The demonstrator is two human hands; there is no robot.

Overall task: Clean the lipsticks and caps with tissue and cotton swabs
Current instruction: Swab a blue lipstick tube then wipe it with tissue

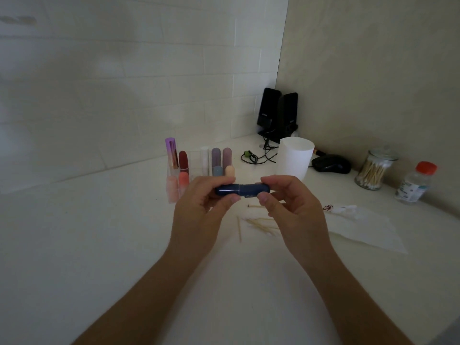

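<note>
Two forearms are reaching in from the bottom edge. The left hand (199, 207) and right hand (293, 207) are each pinching one end of a capped dark blue lipstick (240, 191), holding it level above the white table (99, 245). Beyond, loose cotton swabs (258, 224) are lying beside a tissue (361, 227). Farther back, more lipsticks (183, 160) are standing in a clear organizer (196, 158).
</note>
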